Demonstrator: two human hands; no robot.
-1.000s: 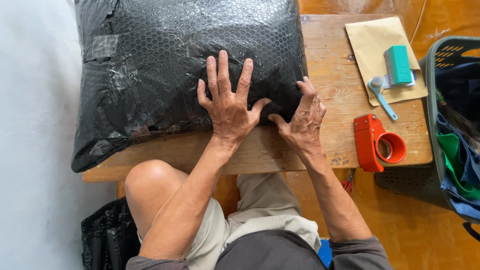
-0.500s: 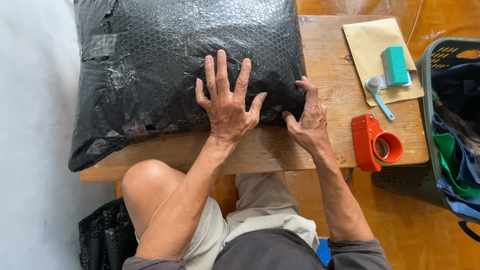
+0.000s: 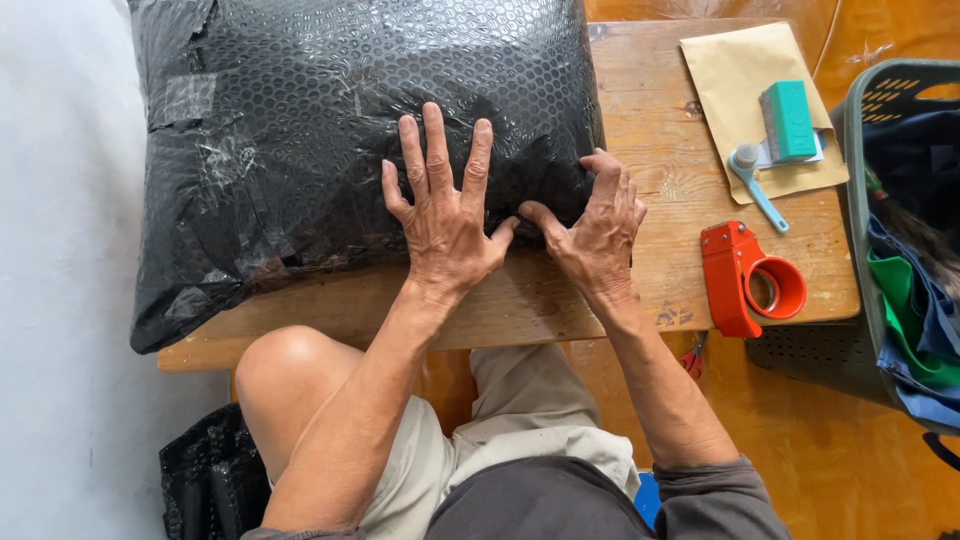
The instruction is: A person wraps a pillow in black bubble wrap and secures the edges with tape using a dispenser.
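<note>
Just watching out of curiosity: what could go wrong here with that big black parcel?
The big black bubble-wrapped parcel overhangs the small wooden table on its left side, so pressure from the left hand and right hand might tip it off. The red tape dispenser sits near the table's front edge and could get knocked down.

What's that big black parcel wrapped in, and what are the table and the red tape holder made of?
The black parcel looks wrapped in glossy black bubble plastic: rows of small round cells catch the light, with clear tape patches. Both the left hand and the right hand press on it. The table appears to be bare, worn wood, with visible grain. The red tape dispenser looks like moulded plastic.
</note>
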